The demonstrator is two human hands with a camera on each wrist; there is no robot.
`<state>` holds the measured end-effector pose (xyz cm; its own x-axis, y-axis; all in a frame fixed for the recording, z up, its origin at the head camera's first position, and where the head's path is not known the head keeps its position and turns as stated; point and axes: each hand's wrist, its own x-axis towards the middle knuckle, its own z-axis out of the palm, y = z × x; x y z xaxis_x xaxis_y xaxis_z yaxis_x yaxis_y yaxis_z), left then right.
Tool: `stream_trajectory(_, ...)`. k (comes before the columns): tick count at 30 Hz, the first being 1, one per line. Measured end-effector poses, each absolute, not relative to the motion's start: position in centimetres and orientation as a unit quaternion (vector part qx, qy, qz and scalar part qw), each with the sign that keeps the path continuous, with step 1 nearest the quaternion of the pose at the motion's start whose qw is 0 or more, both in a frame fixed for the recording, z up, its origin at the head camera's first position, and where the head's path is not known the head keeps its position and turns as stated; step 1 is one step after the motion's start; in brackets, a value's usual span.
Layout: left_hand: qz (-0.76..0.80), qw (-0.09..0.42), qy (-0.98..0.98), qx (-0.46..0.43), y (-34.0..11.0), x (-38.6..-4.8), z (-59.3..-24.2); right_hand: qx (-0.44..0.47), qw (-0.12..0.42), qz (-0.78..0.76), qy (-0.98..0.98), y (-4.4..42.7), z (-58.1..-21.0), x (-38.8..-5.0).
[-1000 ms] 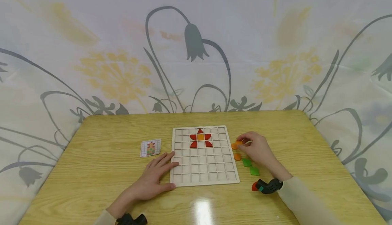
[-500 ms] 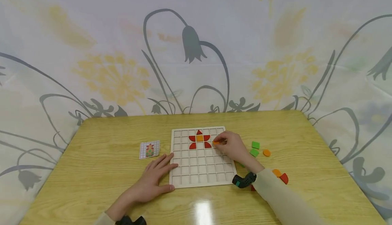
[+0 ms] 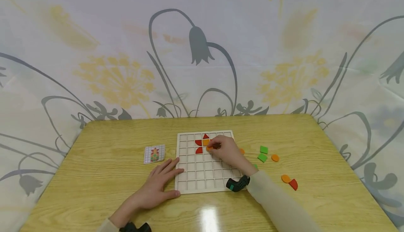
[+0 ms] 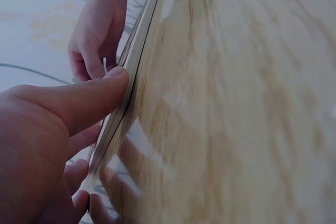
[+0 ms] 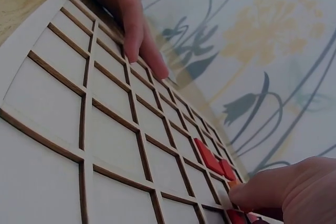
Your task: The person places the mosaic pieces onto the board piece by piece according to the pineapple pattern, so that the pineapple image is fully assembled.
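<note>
Fingers (image 3: 216, 140) of right hand (image 3: 229, 152) pinch orange piece (image 3: 209, 149), mostly covered, long axis unclear, at gridded board (image 3: 209, 174), just below orange square (image 3: 206, 142). Left hand (image 3: 154, 187) spread, fingers nearly straight, touching board's left edge. Board square, pale, wooden ridges. Red triangle (image 3: 206, 136) points toward tabletop's (image 3: 88, 168) far edge. Tabletop smooth, wood-grained.

Right sleeve (image 3: 277, 202) long, pale cream, looks plain from where I stand. By its cuff, a black wrist device (image 3: 238, 183): curved body, finely dotted, small teal-green patch (image 3: 231, 187) near one end. Left sleeve (image 3: 107, 226) also cream, mostly out of sight; second black device (image 3: 135, 227) beside it, partly visible.
</note>
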<state>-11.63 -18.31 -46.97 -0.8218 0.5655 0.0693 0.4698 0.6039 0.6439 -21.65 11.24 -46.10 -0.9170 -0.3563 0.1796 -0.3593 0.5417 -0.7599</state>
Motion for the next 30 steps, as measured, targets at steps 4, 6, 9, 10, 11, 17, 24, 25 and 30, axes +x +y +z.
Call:
stream_trajectory(4, 0.337, 0.072, 0.893, 0.288, -18.32, -11.65, -46.9, 0.205, 0.005, 0.435, -0.877, 10.96, -46.35, -21.77)
stream_trajectory(6, 0.336, 0.071, 0.894, 0.288, -18.32, -11.69, -46.9, 0.2, 0.003, 0.435, -0.878, 10.88, -46.38, -21.77)
stream_trajectory(9, 0.336, 0.074, 0.894, 0.287, -18.32, -11.72, -46.86, 0.192, -0.003, 0.434, -0.88, 10.82, -46.31, -21.8)
stream_trajectory(10, 0.337, 0.076, 0.894, 0.287, -18.33, -11.71, -46.86, 0.19, -0.006, 0.435, -0.88, 10.82, -46.29, -21.81)
stream_trajectory(11, 0.337, 0.077, 0.894, 0.286, -18.33, -11.71, -46.85, 0.19, -0.009, 0.435, -0.88, 10.83, -46.26, -21.81)
stream_trajectory(17, 0.338, 0.081, 0.893, 0.287, -18.25, -11.6, -46.73, 0.168, -0.004, 0.438, -0.883, 10.84, -46.18, -21.73)
stream_trajectory(24, 0.337, 0.082, 0.893, 0.286, -18.07, -11.57, -46.58, 0.158, 0.005, 0.434, -0.887, 10.75, -46.29, -21.78)
stream_trajectory(25, 0.338, 0.082, 0.893, 0.285, -18.09, -11.55, -46.61, 0.16, 0.006, 0.434, -0.887, 10.73, -46.34, -21.8)
stream_trajectory(30, 0.341, 0.081, 0.893, 0.284, -18.2, -11.48, -46.76, 0.167, 0.007, 0.43, -0.887, 10.65, -46.63, -21.92)
